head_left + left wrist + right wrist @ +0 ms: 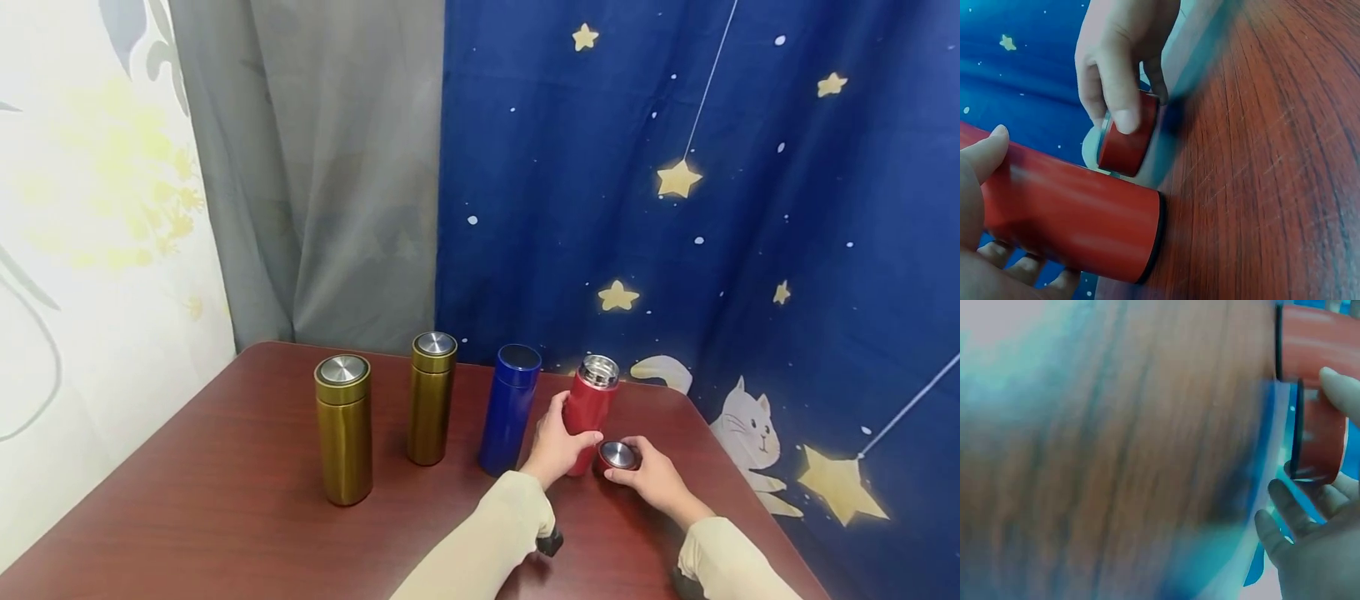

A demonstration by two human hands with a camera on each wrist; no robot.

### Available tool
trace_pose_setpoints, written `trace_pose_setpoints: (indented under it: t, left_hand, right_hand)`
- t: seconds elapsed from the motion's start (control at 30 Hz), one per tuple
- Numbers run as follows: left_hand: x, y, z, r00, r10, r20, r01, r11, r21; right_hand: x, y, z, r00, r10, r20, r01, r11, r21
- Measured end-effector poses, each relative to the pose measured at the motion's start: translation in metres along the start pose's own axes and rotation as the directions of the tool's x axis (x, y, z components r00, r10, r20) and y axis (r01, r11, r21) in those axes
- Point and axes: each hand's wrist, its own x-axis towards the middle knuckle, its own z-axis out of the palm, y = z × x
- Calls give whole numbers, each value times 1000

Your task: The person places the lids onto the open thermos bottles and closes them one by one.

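Observation:
A red thermos flask [587, 410] stands upright with its steel mouth uncovered. My left hand [558, 442] grips its body, the thumb across the front; the left wrist view shows several fingers curled round the flask [1079, 212]. Just right of the flask's lower part, my right hand [656, 477] holds a red lid [618, 456] with a round silver top. Thumb and fingers pinch the lid [1129, 140] by its side, a little above the tabletop. In the right wrist view, the lid [1319, 440] is close beside the flask [1316, 344].
Left of the red flask stands a blue flask [509, 417] with a dark top. Farther left are two gold flasks, one [431, 408] towards the back and one [345, 442] nearer, both lidded. The reddish-brown table [247, 500] meets a blue star curtain [555, 208] and a grey curtain [352, 167] behind.

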Motion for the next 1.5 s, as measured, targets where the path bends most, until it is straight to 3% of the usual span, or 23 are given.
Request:
trace_pose_setpoints:
  t: [0.2,0.53,0.67,0.83,1.07,1.17,1.3,1.5]
  left_hand:
    - [-1,-1,-1,998,63,15,-62,998,-2]
    - [-8,0,-6,996,86,37,-86,996,4]
    - [-10,-1,-10,996,83,39,-85,996,30]
    - [-10,-2,-14,994,104,45,-106,994,39]
    - [-10,-4,-18,993,101,60,-103,994,32]
    - [-11,-5,-19,993,85,83,-88,996,28]
    - [-11,-7,-21,992,67,106,-69,997,19]
    - [-11,-10,-23,989,82,126,-82,997,-4]
  right_hand:
    - [4,-4,-16,998,0,-67,8,993,117]
    - [-2,-24,-47,975,-19,-223,85,953,291]
    - [-3,-33,-56,964,-23,-265,130,910,393]
    - [-2,-51,-67,955,-55,-293,210,821,531]
    - [4,-77,-69,932,-119,-342,313,741,595]
    - [8,-86,-65,920,-141,-365,356,686,634]
    - [13,-96,-60,918,-163,-362,375,655,656]
    - [20,-104,-56,923,-179,-341,370,658,655]
